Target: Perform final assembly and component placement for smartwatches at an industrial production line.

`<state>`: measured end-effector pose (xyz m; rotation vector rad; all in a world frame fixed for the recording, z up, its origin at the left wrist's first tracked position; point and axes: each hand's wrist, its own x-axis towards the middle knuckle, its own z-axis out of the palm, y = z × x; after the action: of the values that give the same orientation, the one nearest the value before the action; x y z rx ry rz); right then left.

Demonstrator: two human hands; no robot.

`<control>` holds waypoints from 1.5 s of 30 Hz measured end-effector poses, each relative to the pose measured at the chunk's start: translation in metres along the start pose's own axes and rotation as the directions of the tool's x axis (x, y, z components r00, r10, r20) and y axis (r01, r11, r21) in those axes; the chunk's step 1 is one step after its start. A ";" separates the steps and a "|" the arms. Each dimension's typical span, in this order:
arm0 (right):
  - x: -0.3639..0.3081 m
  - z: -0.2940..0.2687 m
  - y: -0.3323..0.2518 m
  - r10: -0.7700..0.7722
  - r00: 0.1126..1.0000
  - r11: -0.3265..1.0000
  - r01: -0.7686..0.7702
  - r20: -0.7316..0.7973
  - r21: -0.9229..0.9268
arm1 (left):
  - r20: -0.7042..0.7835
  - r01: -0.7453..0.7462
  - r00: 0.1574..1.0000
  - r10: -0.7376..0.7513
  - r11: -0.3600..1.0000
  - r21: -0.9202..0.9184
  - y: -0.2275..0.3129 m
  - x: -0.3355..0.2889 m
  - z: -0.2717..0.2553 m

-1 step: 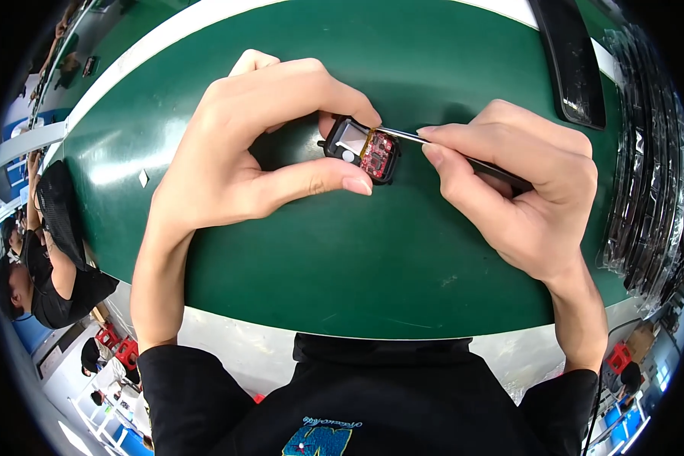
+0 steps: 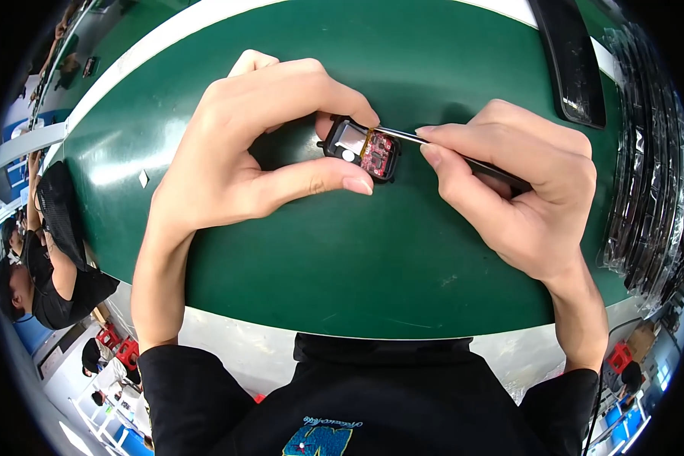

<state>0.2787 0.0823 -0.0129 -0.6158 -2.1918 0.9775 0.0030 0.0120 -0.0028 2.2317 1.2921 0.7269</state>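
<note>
Over the green table (image 2: 357, 266), the half-curled left hand (image 2: 239, 140) pinches a black device (image 2: 361, 148), whose red board (image 2: 378, 156) may get scratched if the slim tool (image 2: 404, 136) pinched in the right hand (image 2: 528, 175), perhaps touching, slips

Shiny metal, dark plastic
From here the slim tool (image 2: 400, 135) ends in polished metal, the small casing (image 2: 332, 147) looks black plastic, the tabletop (image 2: 372, 258) smooth and glossy, the wrapping (image 2: 646, 167) crinkled clear film.
</note>
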 end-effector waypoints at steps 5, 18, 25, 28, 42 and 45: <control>-0.002 -0.001 0.001 -0.044 0.999 0.998 0.043 -0.005 -0.034 | 0.001 0.009 1.000 -0.009 1.000 0.019 0.002 0.002 0.001; 0.002 -0.012 -0.005 0.090 0.986 0.996 -0.086 -0.141 0.034 | -0.026 0.067 0.997 -0.068 0.998 -0.016 0.011 0.003 -0.001; -0.006 -0.009 0.023 0.107 0.968 0.972 -0.054 -0.228 0.230 | -0.104 -0.042 0.993 0.062 0.982 0.184 0.010 0.013 0.020; 0.000 -0.005 0.013 0.057 0.965 0.960 0.017 -0.255 0.280 | -0.218 -0.052 0.971 0.095 0.979 0.196 0.016 0.001 0.015; 0.001 -0.012 0.017 0.076 0.971 0.962 -0.011 -0.227 0.274 | -0.194 -0.360 0.910 0.367 0.930 0.068 0.125 0.232 0.002; -0.002 -0.013 0.016 0.085 0.973 0.963 -0.026 -0.212 0.270 | 0.036 -0.286 0.958 0.286 0.958 0.011 0.125 0.303 0.004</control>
<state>0.2915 0.0970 -0.0189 -0.6295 -1.8174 1.1502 0.2132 0.2218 0.1364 2.4633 0.9713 0.7782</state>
